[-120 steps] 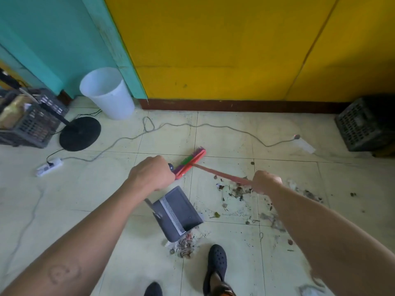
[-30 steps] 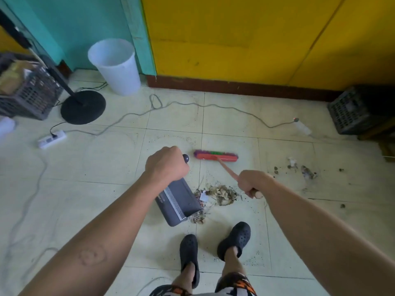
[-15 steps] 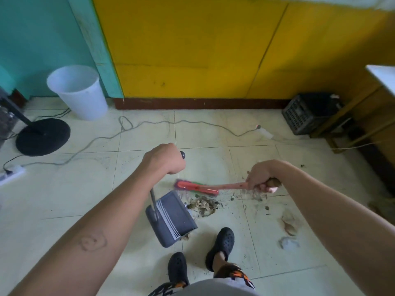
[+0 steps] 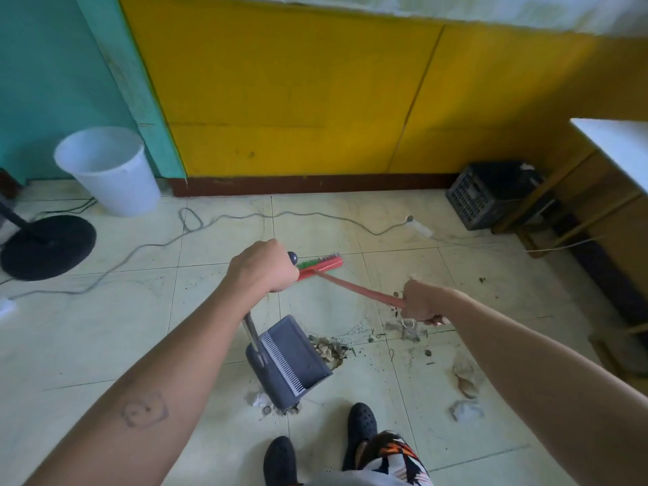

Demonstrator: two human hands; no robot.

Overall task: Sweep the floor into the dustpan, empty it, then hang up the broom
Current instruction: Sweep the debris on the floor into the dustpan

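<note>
My left hand (image 4: 261, 271) grips the top of the long handle of a grey dustpan (image 4: 289, 359), which rests on the tiled floor just ahead of my feet with its mouth facing right. My right hand (image 4: 420, 303) holds the red handle of the broom (image 4: 354, 287). The broom's red head with green bristles (image 4: 321, 263) sits farther out, partly hidden behind my left hand. A small pile of dry leaves and dirt (image 4: 331, 349) lies at the dustpan's mouth. More scraps (image 4: 464, 377) are scattered to the right.
A white bucket (image 4: 108, 170) stands by the teal wall at back left, beside a black fan base (image 4: 45, 245). A grey cable (image 4: 245, 219) runs across the floor. A black crate (image 4: 491, 194) and a wooden table (image 4: 610, 191) stand at right.
The broom head has swung away from the debris pile to a spot farther out behind my left hand. The dustpan stays beside the pile.
</note>
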